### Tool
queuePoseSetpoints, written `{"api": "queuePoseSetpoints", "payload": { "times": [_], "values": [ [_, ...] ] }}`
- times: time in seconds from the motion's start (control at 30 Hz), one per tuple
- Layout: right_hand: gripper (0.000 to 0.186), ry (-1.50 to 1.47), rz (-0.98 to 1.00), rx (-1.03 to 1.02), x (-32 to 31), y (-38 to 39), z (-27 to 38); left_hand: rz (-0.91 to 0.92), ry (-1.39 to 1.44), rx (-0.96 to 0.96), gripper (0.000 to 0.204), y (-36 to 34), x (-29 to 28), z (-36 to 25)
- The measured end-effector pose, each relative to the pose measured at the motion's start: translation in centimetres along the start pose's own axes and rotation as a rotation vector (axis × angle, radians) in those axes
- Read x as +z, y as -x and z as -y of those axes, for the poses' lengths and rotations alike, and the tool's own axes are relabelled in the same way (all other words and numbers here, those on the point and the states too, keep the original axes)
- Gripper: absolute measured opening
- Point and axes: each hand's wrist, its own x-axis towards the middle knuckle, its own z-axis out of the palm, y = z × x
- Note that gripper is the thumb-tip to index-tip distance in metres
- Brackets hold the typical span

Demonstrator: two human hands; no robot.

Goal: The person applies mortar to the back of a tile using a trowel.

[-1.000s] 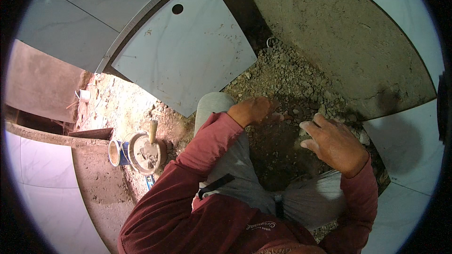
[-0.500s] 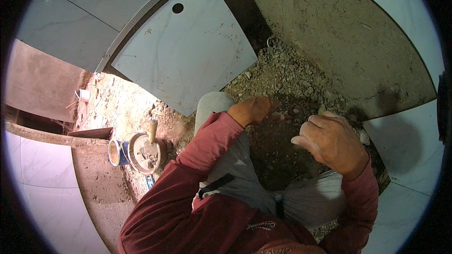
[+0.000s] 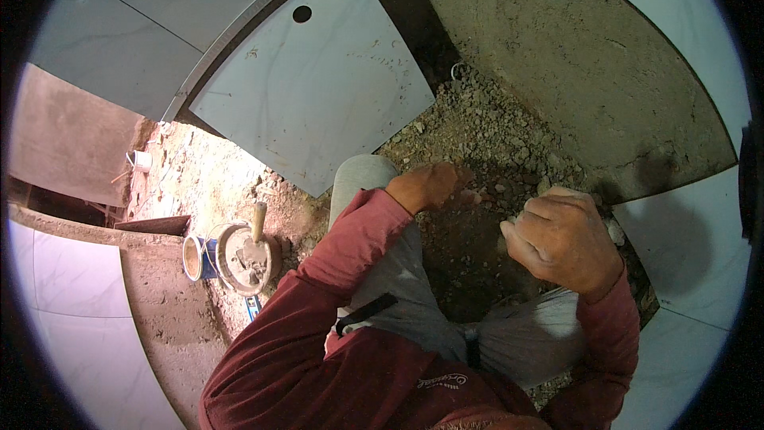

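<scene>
My left hand [image 3: 430,187] reaches from a red sleeve past my raised grey knee, low over the loose rubble [image 3: 501,127]. Its fingertips are shadowed and hard to make out. My right hand [image 3: 563,240] is to the right, back upward, with fingers curled and thumb tucked in close. Whatever those fingers may hold is hidden from above. Between the two hands lies a dark, shaded patch of soil [image 3: 458,251] with small stones.
Ahead leans a large pale marbled tile [image 3: 318,87] with a round hole. A rough cement wall [image 3: 573,64] rises at right, beside fitted tiles [image 3: 684,247]. At left stand a mortar bucket [image 3: 233,269] with a wooden-handled tool, and a blue-white container [image 3: 199,259].
My right hand has shifted slightly right, and its thumb has drawn in toward the curled fingers. My left hand has barely moved.
</scene>
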Motion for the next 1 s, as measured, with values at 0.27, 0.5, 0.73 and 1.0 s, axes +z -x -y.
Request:
{"api": "queuePoseSetpoints", "payload": {
  "times": [0.27,0.5,0.73,1.0],
  "values": [
    [0.023,0.079,0.044,0.053,0.0,0.2,0.3,-0.012,-0.023,-0.021,0.071,0.3,-0.7,-1.2],
    [0.023,0.076,0.080,0.098,0.3,0.4,0.3,-0.002,0.008,-0.054,0.068,0.4,-0.6,-1.0],
    [0.025,0.083,0.104,0.120,0.3,0.4,0.4,0.001,0.016,-0.047,0.063,0.4,-0.5,-0.7],
    [0.026,0.105,0.125,0.137,0.2,0.7,0.1,0.036,0.022,-0.063,0.062,0.0,-1.1,-1.6]
  ]
}}
